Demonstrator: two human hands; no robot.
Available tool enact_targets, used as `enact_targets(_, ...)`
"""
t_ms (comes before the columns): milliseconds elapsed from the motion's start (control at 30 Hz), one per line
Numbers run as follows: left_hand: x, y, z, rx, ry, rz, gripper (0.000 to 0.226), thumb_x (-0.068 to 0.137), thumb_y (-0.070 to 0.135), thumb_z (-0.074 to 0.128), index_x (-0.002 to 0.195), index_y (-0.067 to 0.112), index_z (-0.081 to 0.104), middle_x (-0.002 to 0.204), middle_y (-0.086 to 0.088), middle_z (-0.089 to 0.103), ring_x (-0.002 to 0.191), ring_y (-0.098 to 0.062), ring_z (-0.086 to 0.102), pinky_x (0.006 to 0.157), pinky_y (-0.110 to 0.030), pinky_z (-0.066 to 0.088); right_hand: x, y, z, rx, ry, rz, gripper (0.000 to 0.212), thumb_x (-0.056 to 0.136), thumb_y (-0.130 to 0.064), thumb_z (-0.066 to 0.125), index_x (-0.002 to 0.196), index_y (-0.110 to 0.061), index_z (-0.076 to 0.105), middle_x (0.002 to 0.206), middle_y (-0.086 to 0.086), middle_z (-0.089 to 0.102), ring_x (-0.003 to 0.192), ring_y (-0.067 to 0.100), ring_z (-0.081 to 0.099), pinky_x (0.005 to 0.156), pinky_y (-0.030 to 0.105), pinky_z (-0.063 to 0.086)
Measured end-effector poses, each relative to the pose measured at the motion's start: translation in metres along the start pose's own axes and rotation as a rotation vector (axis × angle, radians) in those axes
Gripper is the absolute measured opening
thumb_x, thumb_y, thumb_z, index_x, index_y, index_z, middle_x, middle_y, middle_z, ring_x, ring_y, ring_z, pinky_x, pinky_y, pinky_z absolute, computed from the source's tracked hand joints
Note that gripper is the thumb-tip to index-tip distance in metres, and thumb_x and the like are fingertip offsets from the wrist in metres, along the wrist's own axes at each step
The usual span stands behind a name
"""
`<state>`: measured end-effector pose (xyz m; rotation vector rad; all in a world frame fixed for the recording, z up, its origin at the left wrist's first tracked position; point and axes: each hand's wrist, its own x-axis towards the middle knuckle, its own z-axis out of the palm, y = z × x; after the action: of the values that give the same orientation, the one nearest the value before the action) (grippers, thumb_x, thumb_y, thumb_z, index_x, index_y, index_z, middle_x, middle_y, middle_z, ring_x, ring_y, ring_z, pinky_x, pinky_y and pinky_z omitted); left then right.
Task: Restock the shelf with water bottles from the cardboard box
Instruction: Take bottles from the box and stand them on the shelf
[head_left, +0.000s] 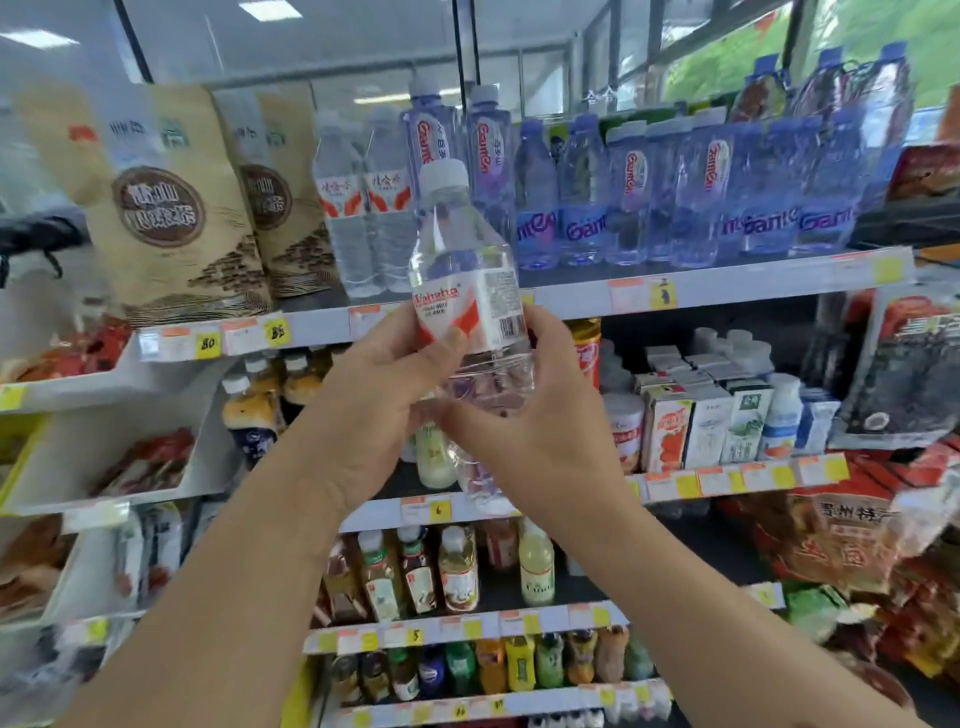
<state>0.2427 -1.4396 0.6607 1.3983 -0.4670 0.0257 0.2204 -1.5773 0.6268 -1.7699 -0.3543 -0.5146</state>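
Note:
A clear water bottle (465, 270) with a white cap and a red-and-white label is held upright in front of the top shelf (727, 288). My left hand (379, 395) grips its lower half, thumb on the label. My right hand (535, 415) wraps round the same bottle from the right; a second clear bottle (480, 478) shows below it, against my right palm. Two matching red-labelled bottles (363, 208) stand on the shelf just behind, beside a row of blue-tinted bottles (649, 197). The cardboard box is out of view.
Tan paper bags (171, 202) fill the top shelf's left end. Lower shelves hold juice bottles (457, 571), milk cartons (711, 421) and soda bottles. Snack packets crowd bins at the left (145, 462) and racks at the right (857, 545).

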Motion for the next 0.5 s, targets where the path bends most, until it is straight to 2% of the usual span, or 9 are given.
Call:
enact_targets(67,0.011,0.001,-0.003,0.168,0.048,0.025,0.039,0.084,0.023,0.069,0.122,0.028,0.063,0.116,0.001,0.072,0.11,-0.019,0.067,0.094,-0.041,0.052,0.014,0.002,0.012,-0.036,0.051,0.003,0.073,0.073,-0.044,0.08,0.128,-0.05,0.032,0.109,-0.022,0.065,0.094,0.001,0.067,0.082,0.037,0.057)
enact_targets(133,0.022,0.003,-0.009,0.312,0.123,0.051,0.048,0.075,0.03,0.079,0.12,0.033,0.061,0.111,0.008,0.073,0.104,-0.012,0.068,0.094,-0.04,0.051,0.027,0.003,0.028,-0.071,0.077,-0.006,0.072,0.072,-0.048,0.076,0.126,-0.052,0.028,0.116,-0.017,0.063,0.098,0.01,0.067,0.08,0.045,0.057)
enact_targets(200,0.032,0.008,-0.02,0.345,0.182,0.075,0.047,0.076,0.022,0.08,0.119,0.031,0.063,0.107,0.007,0.074,0.099,-0.012,0.07,0.092,-0.041,0.053,0.037,0.002,0.043,-0.093,0.064,-0.039,0.079,0.072,-0.052,0.075,0.135,-0.05,0.027,0.125,-0.015,0.059,0.109,0.013,0.064,0.083,0.047,0.056)
enact_targets(233,0.036,0.011,-0.029,0.31,0.186,0.087,0.046,0.077,0.016,0.079,0.119,0.028,0.063,0.106,0.004,0.075,0.098,-0.015,0.071,0.091,-0.043,0.053,0.041,0.002,0.049,-0.101,0.052,-0.058,0.084,0.073,-0.054,0.075,0.141,-0.048,0.025,0.131,-0.015,0.055,0.116,0.012,0.06,0.088,0.044,0.055)
enact_targets(300,0.045,0.02,-0.052,0.18,0.166,0.076,0.05,0.075,0.008,0.077,0.121,0.022,0.063,0.105,-0.004,0.075,0.096,-0.022,0.071,0.086,-0.047,0.052,0.049,0.002,0.054,-0.06,0.007,-0.064,0.086,0.079,-0.054,0.073,0.148,-0.046,0.021,0.137,-0.022,0.047,0.125,0.002,0.049,0.098,0.031,0.047)
enact_targets(367,0.054,0.028,-0.078,0.002,0.103,0.05,0.054,0.074,0.007,0.073,0.126,0.016,0.059,0.109,-0.012,0.073,0.098,-0.031,0.07,0.084,-0.053,0.052,0.057,-0.002,0.057,0.076,-0.109,-0.004,0.074,0.086,-0.048,0.068,0.147,-0.05,0.025,0.13,-0.029,0.048,0.124,-0.006,0.047,0.099,0.024,0.042)
enact_targets(433,0.063,0.033,-0.099,-0.137,0.008,0.059,0.053,0.076,0.005,0.067,0.128,0.011,0.057,0.112,-0.015,0.072,0.099,-0.033,0.069,0.085,-0.052,0.054,0.071,-0.007,0.065,0.168,-0.218,0.047,0.051,0.09,-0.035,0.068,0.135,-0.048,0.046,0.121,-0.02,0.063,0.116,0.001,0.059,0.098,0.033,0.048)
enact_targets(500,0.072,0.036,-0.114,-0.175,-0.057,0.063,0.045,0.082,0.004,0.063,0.127,0.009,0.059,0.115,-0.017,0.07,0.102,-0.034,0.067,0.09,-0.051,0.053,0.086,-0.011,0.08,0.16,-0.17,0.041,0.038,0.087,-0.024,0.072,0.119,-0.042,0.058,0.108,-0.011,0.072,0.101,0.007,0.068,0.091,0.042,0.055)
